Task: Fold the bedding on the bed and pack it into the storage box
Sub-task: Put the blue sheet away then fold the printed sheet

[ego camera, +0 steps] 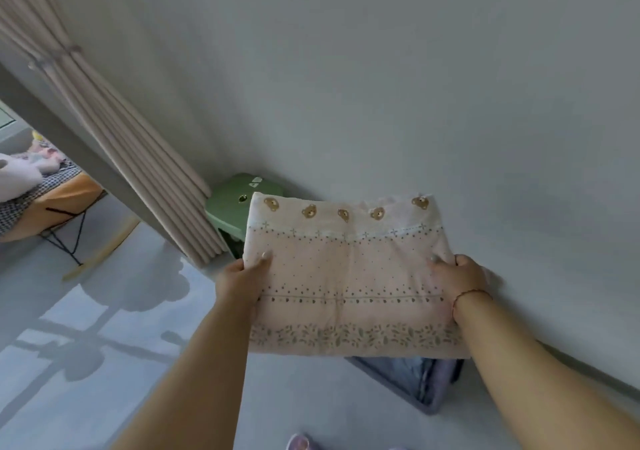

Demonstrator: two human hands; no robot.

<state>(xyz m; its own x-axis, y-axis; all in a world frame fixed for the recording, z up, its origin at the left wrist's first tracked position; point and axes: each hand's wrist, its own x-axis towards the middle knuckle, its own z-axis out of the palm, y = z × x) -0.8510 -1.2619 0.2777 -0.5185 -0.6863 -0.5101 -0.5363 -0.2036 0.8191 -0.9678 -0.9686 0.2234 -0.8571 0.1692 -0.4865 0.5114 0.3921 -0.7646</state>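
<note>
Folded bedding held right above the storage box

The left hand and right hand grip the bedding sides, fingers curled. It should go down flat into the storage box.
</note>
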